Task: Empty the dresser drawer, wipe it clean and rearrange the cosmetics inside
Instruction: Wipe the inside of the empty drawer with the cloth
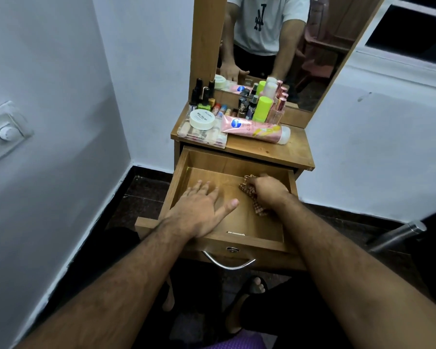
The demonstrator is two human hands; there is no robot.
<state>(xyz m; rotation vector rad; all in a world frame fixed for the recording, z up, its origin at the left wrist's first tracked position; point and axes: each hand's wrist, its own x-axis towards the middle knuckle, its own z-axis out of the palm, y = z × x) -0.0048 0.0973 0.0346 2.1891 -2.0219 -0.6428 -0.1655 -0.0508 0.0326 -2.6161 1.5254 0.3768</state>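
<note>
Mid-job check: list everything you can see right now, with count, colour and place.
drawer: one, brown wood, pulled open, only a small pale stick at its front
checked cloth: one, red-white, inside drawer right
drawer handle: one, metal, drawer front
pink tube: one, lying on dresser top
white jar: one, atop clear box
clear box: one, dresser top left
green bottle: one, neon, by mirror
small bottles: count unclear, mixed colours, dresser back
mirror: one, above dresser
wall switch: one, white, left wall
left hand: flat, fingers spread, over drawer's left front
right hand: grip on checked cloth
</note>
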